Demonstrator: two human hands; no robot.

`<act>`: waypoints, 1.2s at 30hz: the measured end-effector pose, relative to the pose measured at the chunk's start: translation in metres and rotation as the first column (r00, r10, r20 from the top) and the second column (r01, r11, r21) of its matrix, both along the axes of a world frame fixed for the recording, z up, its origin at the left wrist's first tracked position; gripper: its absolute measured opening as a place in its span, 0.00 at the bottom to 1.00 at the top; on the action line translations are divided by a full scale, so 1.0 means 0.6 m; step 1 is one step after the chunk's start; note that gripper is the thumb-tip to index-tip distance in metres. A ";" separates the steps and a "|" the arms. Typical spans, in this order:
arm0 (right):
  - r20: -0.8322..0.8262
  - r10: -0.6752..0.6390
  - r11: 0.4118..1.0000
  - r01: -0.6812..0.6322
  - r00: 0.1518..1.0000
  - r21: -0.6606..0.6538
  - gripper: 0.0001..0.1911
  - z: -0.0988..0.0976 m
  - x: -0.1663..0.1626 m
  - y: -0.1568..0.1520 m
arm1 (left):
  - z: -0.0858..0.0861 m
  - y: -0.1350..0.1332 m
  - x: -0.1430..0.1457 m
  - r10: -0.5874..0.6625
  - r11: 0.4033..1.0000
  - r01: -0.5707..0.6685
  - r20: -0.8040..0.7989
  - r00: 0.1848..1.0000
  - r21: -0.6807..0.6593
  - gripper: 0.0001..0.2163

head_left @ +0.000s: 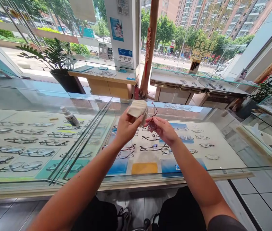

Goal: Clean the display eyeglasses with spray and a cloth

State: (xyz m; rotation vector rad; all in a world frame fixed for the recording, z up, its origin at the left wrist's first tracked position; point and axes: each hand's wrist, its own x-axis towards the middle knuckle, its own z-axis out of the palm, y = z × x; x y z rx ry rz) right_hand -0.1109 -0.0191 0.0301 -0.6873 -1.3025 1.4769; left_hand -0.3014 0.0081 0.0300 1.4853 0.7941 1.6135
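Observation:
My left hand [128,125] is closed on a cream cleaning cloth [137,109] with a zigzag edge, held above the glass display case. Beside it, my right hand [163,128] pinches a pair of eyeglasses [154,110] with thin dark red temples, one of them pointing upward. The cloth lies against the left part of the glasses, and much of that lens is hidden behind it. A white spray bottle [69,116] stands on the glass top to the left of my hands.
Under the glass [224,128] lie several rows of eyeglasses, blue cards and a yellow case [144,168]. More display counters [111,77] stand by the window, with a wooden post [149,48] between them. A potted plant [65,78] is at the back left.

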 end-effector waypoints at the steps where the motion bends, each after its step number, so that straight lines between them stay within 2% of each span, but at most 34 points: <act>1: -0.001 -0.003 1.000 0.003 1.000 -0.001 0.23 0.000 0.000 0.000 | 0.002 -0.005 0.000 -0.008 1.000 0.008 -0.019 1.000 0.029 0.17; 6: 0.032 -0.011 1.000 0.011 0.999 0.001 0.23 -0.002 -0.002 -0.001 | 0.009 -0.018 -0.008 0.016 0.998 -0.008 -0.157 0.988 0.055 0.12; 10: 0.057 -0.004 1.000 0.003 0.998 0.016 0.23 -0.001 -0.003 -0.003 | 0.008 -0.017 -0.016 0.050 0.994 -0.026 -0.229 0.972 0.107 0.13; 13: 0.056 0.004 1.000 -0.006 0.998 0.023 0.24 0.001 -0.004 -0.004 | 0.009 -0.017 -0.019 0.000 0.991 0.032 -0.241 0.971 0.129 0.15; 16: 0.056 0.007 0.999 -0.009 0.998 0.032 0.23 0.002 -0.005 -0.005 | 0.012 -0.016 -0.018 -0.106 0.986 0.127 -0.180 0.978 0.111 0.15; 19: 0.074 0.010 0.999 -0.013 0.997 0.047 0.23 0.000 -0.006 -0.005 | 0.010 -0.009 -0.014 -0.190 0.980 0.192 -0.042 0.981 0.057 0.13; 22: 0.110 0.020 0.998 -0.026 0.994 0.058 0.24 -0.005 -0.006 -0.004 | 0.006 0.003 -0.012 -0.156 0.987 0.157 0.039 0.987 -0.030 0.16; 26: 0.138 0.037 0.996 -0.047 0.990 0.071 0.25 -0.009 -0.007 -0.003 | 0.007 0.007 -0.013 -0.077 0.993 0.078 0.012 0.997 -0.086 0.19; 32: 0.166 0.038 0.994 -0.055 0.985 0.095 0.25 -0.011 -0.008 -0.003 | 0.012 0.002 -0.007 -0.145 0.965 0.170 0.134 0.980 -0.200 0.22; 36: 0.176 0.056 0.992 -0.075 0.983 0.106 0.24 -0.011 -0.006 -0.003 | 0.011 0.009 -0.009 -0.218 0.939 0.264 0.214 0.952 -0.220 0.25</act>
